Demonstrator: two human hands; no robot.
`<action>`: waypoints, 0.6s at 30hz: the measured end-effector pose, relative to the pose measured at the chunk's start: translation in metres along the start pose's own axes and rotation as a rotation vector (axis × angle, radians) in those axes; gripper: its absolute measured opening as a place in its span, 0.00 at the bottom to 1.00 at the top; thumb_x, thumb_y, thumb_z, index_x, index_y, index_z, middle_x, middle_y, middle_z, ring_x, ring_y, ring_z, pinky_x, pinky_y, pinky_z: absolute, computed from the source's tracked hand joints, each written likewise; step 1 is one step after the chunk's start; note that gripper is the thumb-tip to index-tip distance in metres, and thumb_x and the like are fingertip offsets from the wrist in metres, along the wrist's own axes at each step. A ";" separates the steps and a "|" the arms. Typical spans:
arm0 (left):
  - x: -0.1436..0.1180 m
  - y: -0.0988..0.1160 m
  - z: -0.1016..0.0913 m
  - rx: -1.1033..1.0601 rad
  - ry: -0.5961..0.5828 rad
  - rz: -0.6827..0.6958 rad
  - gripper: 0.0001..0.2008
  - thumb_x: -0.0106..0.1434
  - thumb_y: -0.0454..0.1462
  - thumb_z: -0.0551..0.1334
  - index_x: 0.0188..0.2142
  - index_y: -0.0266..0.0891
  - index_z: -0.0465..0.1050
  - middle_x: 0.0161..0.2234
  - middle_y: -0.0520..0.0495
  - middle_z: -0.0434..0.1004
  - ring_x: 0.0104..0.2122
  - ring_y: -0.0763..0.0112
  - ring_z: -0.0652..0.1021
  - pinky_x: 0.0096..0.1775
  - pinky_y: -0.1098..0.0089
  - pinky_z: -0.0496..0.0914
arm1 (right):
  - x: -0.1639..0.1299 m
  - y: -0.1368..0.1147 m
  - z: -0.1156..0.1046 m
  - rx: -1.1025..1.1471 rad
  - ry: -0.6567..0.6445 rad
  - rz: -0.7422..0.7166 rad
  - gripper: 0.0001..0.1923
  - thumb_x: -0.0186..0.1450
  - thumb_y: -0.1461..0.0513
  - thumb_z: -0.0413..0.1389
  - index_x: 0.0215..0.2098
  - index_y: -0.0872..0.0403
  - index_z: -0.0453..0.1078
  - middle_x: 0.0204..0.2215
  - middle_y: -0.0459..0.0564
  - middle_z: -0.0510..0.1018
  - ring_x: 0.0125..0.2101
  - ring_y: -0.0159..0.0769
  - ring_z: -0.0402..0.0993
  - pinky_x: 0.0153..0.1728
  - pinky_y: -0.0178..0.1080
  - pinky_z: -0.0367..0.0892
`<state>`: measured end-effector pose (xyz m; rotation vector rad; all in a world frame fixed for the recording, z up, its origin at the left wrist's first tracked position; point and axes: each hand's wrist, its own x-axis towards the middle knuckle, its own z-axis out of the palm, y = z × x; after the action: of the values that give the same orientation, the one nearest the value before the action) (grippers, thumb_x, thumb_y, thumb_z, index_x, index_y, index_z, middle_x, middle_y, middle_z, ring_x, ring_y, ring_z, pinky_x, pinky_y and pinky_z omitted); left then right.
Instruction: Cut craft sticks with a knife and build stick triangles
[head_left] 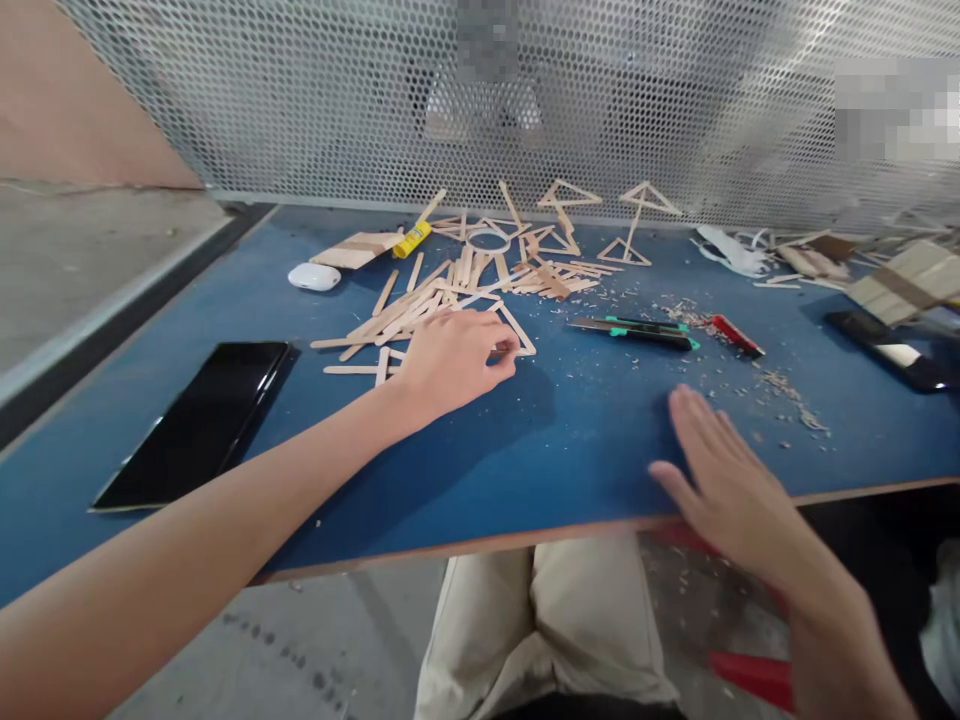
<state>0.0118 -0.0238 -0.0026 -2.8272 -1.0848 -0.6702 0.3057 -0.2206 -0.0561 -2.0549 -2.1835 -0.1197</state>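
My left hand (465,355) is low over the blue table, its thumb and fingers curled together in a pinch. Whatever lies inside the pinch is hidden. Right beside those fingertips is a triangle of wooden craft sticks (519,328), with one corner showing. Part of another craft stick frame (382,366) shows by the wrist, and a heap of loose craft sticks (420,305) lies behind the hand. My right hand (724,475), slightly blurred, is flat with its thumb apart at the table's front edge and holds nothing. Beyond it lies a black and green utility knife (637,332).
A black phone (199,425) and white earbud case (313,277) lie left. Behind the heap are a yellow glue tube (412,240), tape ring (487,241) and joined stick triangles (636,225). Wood shavings and a red cutter (737,336) lie right. A perforated metal panel (337,100) closes the back.
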 end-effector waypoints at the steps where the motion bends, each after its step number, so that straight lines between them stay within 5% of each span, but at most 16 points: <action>1: 0.000 0.001 0.001 -0.002 -0.004 0.005 0.09 0.64 0.37 0.60 0.34 0.43 0.80 0.35 0.52 0.82 0.36 0.66 0.78 0.39 0.65 0.66 | -0.006 0.021 0.001 -0.028 0.012 0.037 0.43 0.74 0.45 0.42 0.76 0.59 0.31 0.74 0.61 0.41 0.73 0.53 0.41 0.70 0.59 0.48; 3: 0.000 0.002 0.001 -0.011 0.004 0.008 0.09 0.64 0.37 0.60 0.34 0.43 0.80 0.36 0.52 0.82 0.36 0.66 0.78 0.40 0.64 0.66 | -0.010 0.045 0.001 -0.051 0.023 0.051 0.43 0.74 0.46 0.42 0.76 0.59 0.30 0.75 0.60 0.38 0.73 0.54 0.38 0.70 0.60 0.46; 5: 0.000 0.002 0.002 -0.026 0.012 0.012 0.09 0.64 0.37 0.60 0.34 0.43 0.80 0.36 0.52 0.82 0.36 0.67 0.78 0.41 0.64 0.66 | -0.007 0.040 -0.002 -0.032 0.032 -0.002 0.45 0.74 0.45 0.44 0.76 0.58 0.28 0.75 0.58 0.36 0.73 0.54 0.36 0.70 0.60 0.45; 11: -0.001 0.002 0.006 -0.189 0.019 -0.040 0.07 0.65 0.38 0.62 0.35 0.43 0.80 0.36 0.51 0.82 0.37 0.67 0.78 0.41 0.66 0.67 | 0.031 -0.056 -0.030 0.215 -0.009 -0.399 0.43 0.71 0.46 0.52 0.76 0.50 0.39 0.74 0.53 0.49 0.71 0.51 0.50 0.68 0.56 0.56; 15: 0.001 0.004 0.008 -0.620 -0.009 -0.150 0.08 0.66 0.41 0.64 0.38 0.42 0.81 0.36 0.49 0.83 0.33 0.72 0.77 0.37 0.70 0.68 | 0.081 -0.086 -0.051 0.498 0.082 -0.428 0.22 0.72 0.51 0.54 0.62 0.46 0.68 0.57 0.50 0.78 0.47 0.42 0.80 0.48 0.45 0.75; 18: 0.002 0.006 0.007 -0.930 0.020 -0.243 0.11 0.66 0.44 0.64 0.40 0.40 0.81 0.32 0.49 0.80 0.29 0.74 0.74 0.34 0.71 0.67 | 0.131 -0.084 -0.046 0.785 0.257 -0.306 0.13 0.72 0.54 0.54 0.50 0.50 0.72 0.43 0.49 0.81 0.31 0.33 0.77 0.35 0.39 0.73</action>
<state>0.0201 -0.0258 -0.0074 -3.3906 -1.3998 -1.5718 0.2171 -0.1040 0.0128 -1.2067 -1.9262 0.3645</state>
